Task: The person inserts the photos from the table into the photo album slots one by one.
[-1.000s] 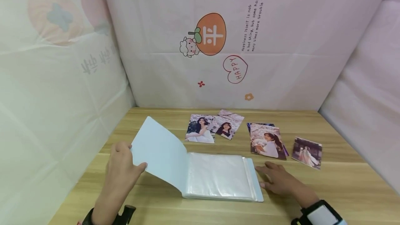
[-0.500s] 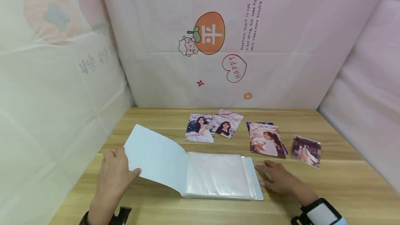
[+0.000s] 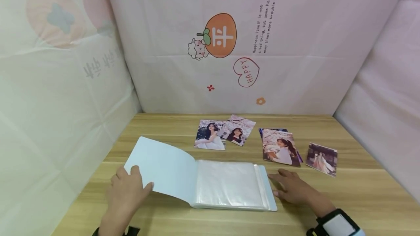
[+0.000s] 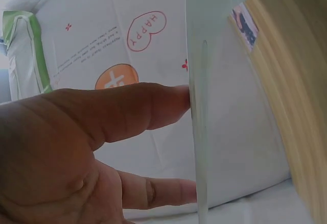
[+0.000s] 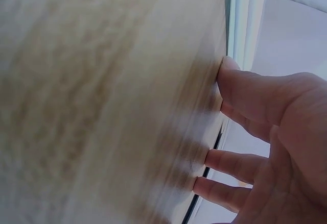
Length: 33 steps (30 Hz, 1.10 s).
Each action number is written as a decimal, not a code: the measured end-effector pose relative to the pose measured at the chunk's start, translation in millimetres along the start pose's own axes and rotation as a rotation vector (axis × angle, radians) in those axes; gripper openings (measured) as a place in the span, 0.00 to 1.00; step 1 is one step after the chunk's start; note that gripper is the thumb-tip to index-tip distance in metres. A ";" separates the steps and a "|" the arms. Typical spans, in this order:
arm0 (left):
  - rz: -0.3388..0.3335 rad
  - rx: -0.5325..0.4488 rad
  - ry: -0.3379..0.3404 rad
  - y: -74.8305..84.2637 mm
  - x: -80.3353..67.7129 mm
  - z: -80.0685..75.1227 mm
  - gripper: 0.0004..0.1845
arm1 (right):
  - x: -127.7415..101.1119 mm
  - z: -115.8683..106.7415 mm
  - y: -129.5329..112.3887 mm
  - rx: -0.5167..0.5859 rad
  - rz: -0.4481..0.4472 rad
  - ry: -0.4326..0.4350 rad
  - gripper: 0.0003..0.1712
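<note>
- The left hand (image 3: 126, 194) grasps the free edge of the album cover (image 3: 164, 166): the thumb lies on the cover's inner face, and the other fingers (image 4: 148, 106) are bent round its outer edge.
- The cover is raised at a slant. Its free edge stands clear of the worktop (image 3: 357, 199) at the fingers, and its hinge edge meets the sleeves toward the thumb side.
- The album (image 3: 229, 187) lies open on the worktop between the two hands, and its stack of clear sleeves lies flat.
- The right hand (image 3: 293, 188) is released. Its fingers (image 5: 240, 89) are straight and spread, flat on the worktop, with the tips at the album's right edge.
- The wrist view shows the right thumb tip against that edge.
- Beyond the right fingertips, a photo pair (image 3: 280, 148) lies near, one print over the other. A single photo (image 3: 322, 159) lies further to the outside of that hand.
- Beyond the album's far edge, two overlapping photos (image 3: 224, 134) lie apart from both hands.
- Bare worktop runs outward from the left fingers to the left cloth wall (image 3: 49, 101), and outward from the right hand to the right wall.
- A patterned backdrop (image 3: 229, 46) closes the far edge of the worktop.
</note>
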<state>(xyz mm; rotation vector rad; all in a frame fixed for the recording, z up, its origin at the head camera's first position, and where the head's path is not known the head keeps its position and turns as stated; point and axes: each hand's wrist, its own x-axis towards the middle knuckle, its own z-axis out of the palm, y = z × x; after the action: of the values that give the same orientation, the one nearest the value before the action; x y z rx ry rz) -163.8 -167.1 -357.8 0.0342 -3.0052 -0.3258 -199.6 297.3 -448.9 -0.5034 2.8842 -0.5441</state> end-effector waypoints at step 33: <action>0.237 -0.187 -0.210 -23.1 11.4 50.9 0.28 | -0.4 0.6 0.9 0.015 -0.023 0.011 0.32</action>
<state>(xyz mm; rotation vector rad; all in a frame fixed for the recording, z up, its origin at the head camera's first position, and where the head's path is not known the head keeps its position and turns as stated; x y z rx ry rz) -181.0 -179.3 -410.9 -0.3935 -3.1199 -0.6168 -199.3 298.0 -449.8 -0.5332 2.8860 -0.5741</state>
